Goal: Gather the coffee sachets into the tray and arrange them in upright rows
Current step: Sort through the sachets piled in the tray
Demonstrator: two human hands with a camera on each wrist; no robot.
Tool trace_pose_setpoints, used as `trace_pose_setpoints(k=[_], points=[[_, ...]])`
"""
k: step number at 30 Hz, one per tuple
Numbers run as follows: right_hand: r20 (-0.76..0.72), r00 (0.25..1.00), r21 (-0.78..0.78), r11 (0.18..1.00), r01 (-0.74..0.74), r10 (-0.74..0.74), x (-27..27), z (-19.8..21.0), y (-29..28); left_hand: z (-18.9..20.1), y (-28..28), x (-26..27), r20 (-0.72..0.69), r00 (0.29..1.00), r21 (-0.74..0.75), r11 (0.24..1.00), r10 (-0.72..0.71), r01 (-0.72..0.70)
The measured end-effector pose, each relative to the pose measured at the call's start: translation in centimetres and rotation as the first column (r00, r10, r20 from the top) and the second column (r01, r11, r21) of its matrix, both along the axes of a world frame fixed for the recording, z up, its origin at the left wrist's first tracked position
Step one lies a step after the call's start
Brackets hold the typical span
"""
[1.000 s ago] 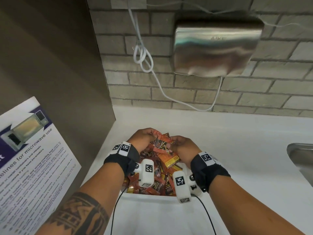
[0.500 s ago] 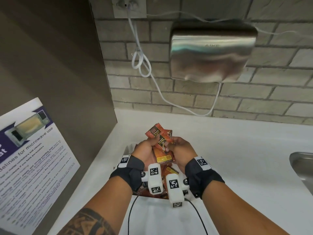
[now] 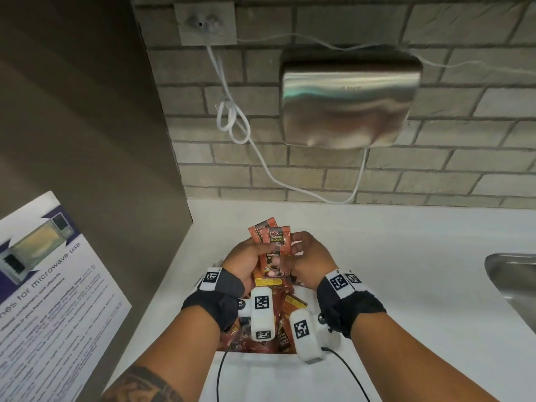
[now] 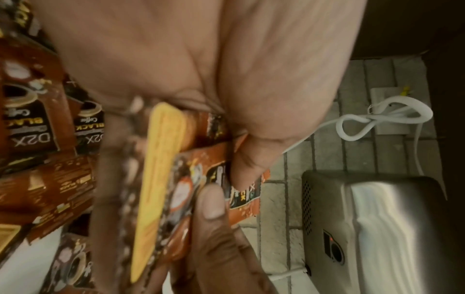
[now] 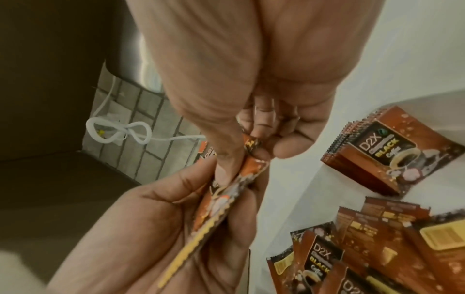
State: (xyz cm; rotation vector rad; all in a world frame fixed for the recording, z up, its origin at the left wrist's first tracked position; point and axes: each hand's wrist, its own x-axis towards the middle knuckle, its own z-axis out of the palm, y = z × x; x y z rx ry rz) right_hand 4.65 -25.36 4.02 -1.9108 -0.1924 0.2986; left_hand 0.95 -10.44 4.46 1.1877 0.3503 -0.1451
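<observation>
We are squaring a small bundle of sachets (image 3: pixel 272 245) held above the tray (image 3: pixel 290 369) on the white worktop (image 3: pixel 406 271). Our left hand (image 3: pixel 246 261) has its fingers curled round the bundle, and our right hand (image 3: pixel 310 256) pinches its upper edge between thumb and fingers. Most sachets lie jumbled in the tray; a neat stack (image 5: pixel 392 151) lies flat nearby. We judge gathering nearly done and rowing begun. Next we should tap the edges flush, then stand the bundle upright against a tray wall.
</observation>
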Motion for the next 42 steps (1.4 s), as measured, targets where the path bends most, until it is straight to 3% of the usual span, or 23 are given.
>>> trace_pose_setpoints(k=[9, 14, 18, 25, 29, 33, 38, 42], points=[[-0.320, 0.947, 0.280, 0.953, 0.117, -0.022, 0.4, -0.5, 1.1, -0.5, 2.4, 0.7, -0.056, 0.997, 0.015, 0.998, 0.053, -0.053], [-0.367, 0.929, 0.318, 0.944, 0.083, 0.042, 0.3, -0.3, 1.0, -0.7, 2.7, 0.8, -0.040, 0.997, 0.062, 0.996, 0.072, -0.069], [-0.296, 0.955, 0.160, 0.987, 0.033, 0.016, 0.8, -0.8, 1.5, -0.6, 2.2, 1.0, 0.016, 0.999, 0.092, 0.995, 0.034, -0.035], [-0.166, 0.983, 0.098, 0.990, 0.099, -0.082, 1.6, -0.2, -0.2, 0.1, 2.5, 1.3, -0.004, 0.998, 0.087, 0.994, 0.065, -0.064], [-0.235, 0.959, 0.208, 0.956, 0.206, -0.156, 2.4, 0.7, -0.1, 0.2, 2.0, 1.1, 0.038, 0.999, 0.073, 0.997, -0.001, -0.002], [-0.159, 0.987, 0.297, 0.951, 0.083, -0.037, 1.7, 1.0, 0.7, 0.6, 1.0, 0.9, 0.116, 0.992, 0.111, 0.993, -0.057, 0.044], [-0.102, 0.994, 0.303, 0.951, 0.063, -0.033, 2.2, 0.6, 0.4, 0.7, 1.1, 0.8, 0.122, 0.988, 0.069, 0.994, -0.097, 0.089], [0.018, 0.995, 0.226, 0.970, 0.092, -0.099, 2.4, 1.1, -0.3, 0.3, 1.8, 1.0, 0.114, 0.992, 0.078, 0.996, -0.045, 0.036]])
